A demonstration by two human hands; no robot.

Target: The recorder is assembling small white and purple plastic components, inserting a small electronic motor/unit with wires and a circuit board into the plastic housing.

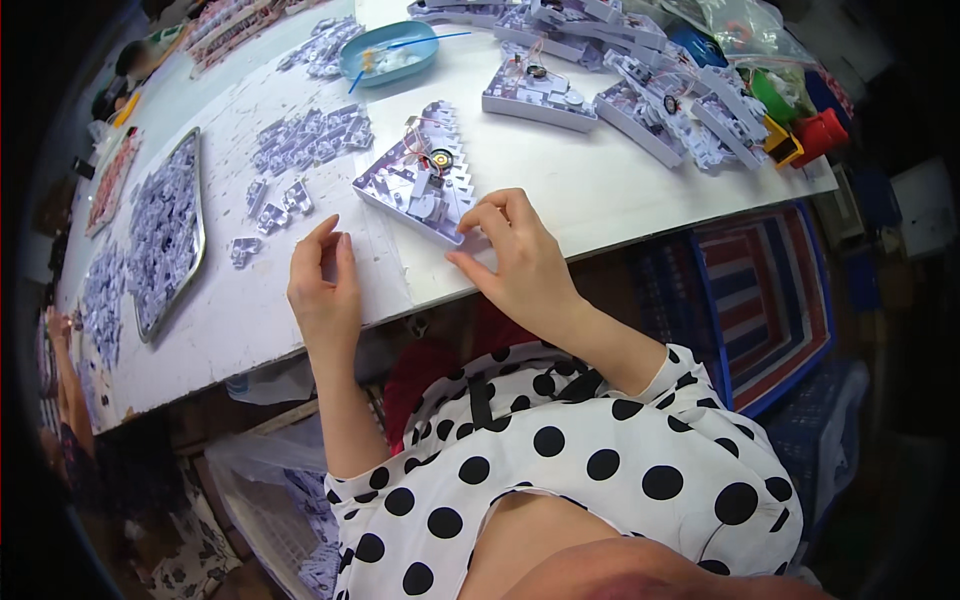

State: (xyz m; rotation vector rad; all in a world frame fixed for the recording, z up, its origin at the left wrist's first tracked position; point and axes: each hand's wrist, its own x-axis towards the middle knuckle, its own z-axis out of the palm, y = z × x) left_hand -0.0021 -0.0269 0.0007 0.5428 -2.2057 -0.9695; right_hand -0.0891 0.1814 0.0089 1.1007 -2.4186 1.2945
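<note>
A pale lavender plastic housing (405, 195) lies on the white table in front of me, its open side up. Inside it are a small round speaker (441, 159), thin red and white wires and moulded parts; a toothed, stepped edge runs along its far right side. My right hand (520, 255) has its thumb and index finger at the housing's near right corner, curled about it. Left of the housing, my left hand (325, 285) hovers by the table edge with thumb and fingers apart, holding nothing. Several small lavender parts (272, 217) lie loose beyond it.
A metal tray (196, 215) heaped with small parts lies at left. A blue dish (412, 62) stands at the back. More wired housings (540, 95) are piled at back right, near a red plastic thing (820, 135). A striped, blue-edged crate (765, 300) stands below the table.
</note>
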